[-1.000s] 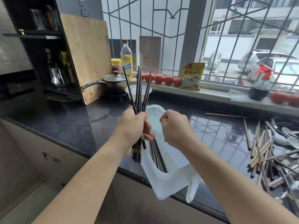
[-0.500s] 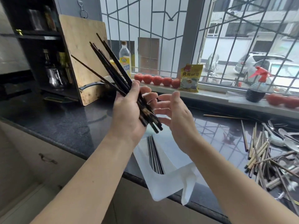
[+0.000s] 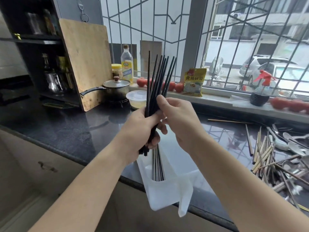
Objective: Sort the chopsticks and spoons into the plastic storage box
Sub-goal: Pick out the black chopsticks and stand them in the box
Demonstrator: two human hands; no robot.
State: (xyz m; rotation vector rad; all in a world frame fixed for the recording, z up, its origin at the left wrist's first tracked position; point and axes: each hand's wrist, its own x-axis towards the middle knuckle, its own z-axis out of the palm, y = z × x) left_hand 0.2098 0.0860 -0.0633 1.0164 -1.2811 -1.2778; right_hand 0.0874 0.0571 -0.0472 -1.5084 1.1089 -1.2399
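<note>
The dark tabletop (image 3: 70, 131) carries the white plastic storage box (image 3: 167, 190) at its near edge, overhanging slightly, with several black chopsticks already lying lengthwise in its left side. To my right, well apart from the box, sits the unsorted heap of wooden chopsticks and metal spoons (image 3: 277, 156). My left hand (image 3: 140, 129) grips a bundle of black chopsticks (image 3: 158, 81) upright above the box, tips fanned. My right hand (image 3: 177, 118) pinches the bundle's upper shafts with curled fingers. Recommendation: square the ends level, close the fan, then lower the bundle flat alongside those already laid.
</note>
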